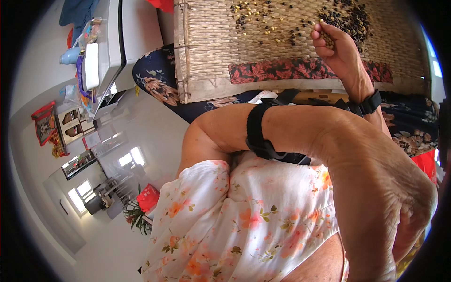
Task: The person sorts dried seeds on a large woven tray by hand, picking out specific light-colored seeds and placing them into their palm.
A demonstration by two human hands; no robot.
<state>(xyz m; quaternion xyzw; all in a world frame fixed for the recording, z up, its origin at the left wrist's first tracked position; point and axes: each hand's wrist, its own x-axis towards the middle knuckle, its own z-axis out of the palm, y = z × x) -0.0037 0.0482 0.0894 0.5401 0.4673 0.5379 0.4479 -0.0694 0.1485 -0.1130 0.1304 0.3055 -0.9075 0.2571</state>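
Note:
A flat woven wicker basket point(211, 46) lies across the top of the view. Yellow soybeans point(268, 30) and dark beans point(293, 39) are scattered in it, beside a pile of dark beans with dry debris point(347, 17). Above the basket, near that pile, my right hand point(331, 44) is turned palm up, its fingers curled round a small handful of soybeans. My left arm, with a black strap point(257, 130), crosses in front of my body. Close to the camera at the lower right, my left hand point(384, 201) bends down; its fingertips are hidden.
A red and black patterned cloth strip point(282, 72) covers part of the basket's near edge. Dark floral fabric point(156, 83) shows under the basket. To the left stands a white cabinet point(141, 38) bearing bags, a white box point(92, 66) and a blue bottle point(70, 56).

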